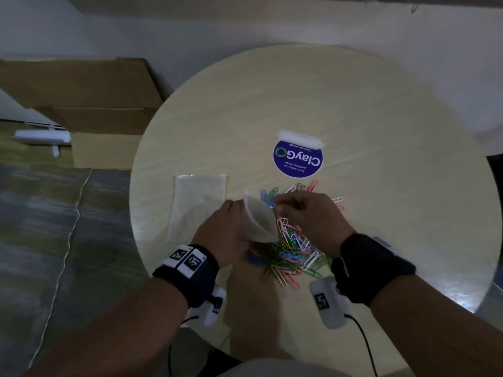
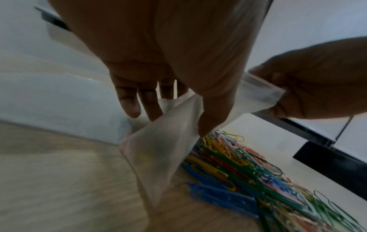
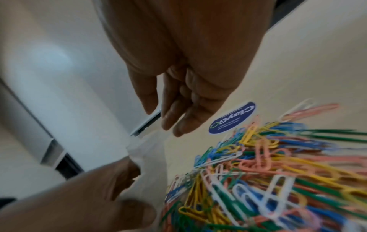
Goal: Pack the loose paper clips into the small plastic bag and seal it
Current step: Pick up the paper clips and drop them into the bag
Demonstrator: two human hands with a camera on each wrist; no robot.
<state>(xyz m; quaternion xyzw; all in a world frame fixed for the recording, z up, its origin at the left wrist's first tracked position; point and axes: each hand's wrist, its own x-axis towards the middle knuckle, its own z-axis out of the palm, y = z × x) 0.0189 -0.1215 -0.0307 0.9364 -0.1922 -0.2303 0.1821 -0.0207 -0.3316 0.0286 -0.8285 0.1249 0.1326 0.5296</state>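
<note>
Both hands hold the small plastic bag (image 1: 258, 221) above the paper clips (image 1: 291, 257): left hand (image 1: 220, 235) pinching its lower part, right hand (image 1: 307, 216) pinching its top edge. Beyond the clips on the round worktop (image 1: 381, 131) sits a blue sticker (image 1: 298, 159); left of them lies a second clear bag (image 1: 198, 205).

Round table (image 1: 353, 104): clips (image 1: 288, 254), bag (image 1: 197, 205), sticker (image 1: 298, 159).

A round pale bench (image 1: 353, 110) is seen by a white wall (image 1: 299, 25). Brown cardboard boxes (image 1: 89, 104) (stacked) are set on the grey floor (image 1: 35, 219).
</note>
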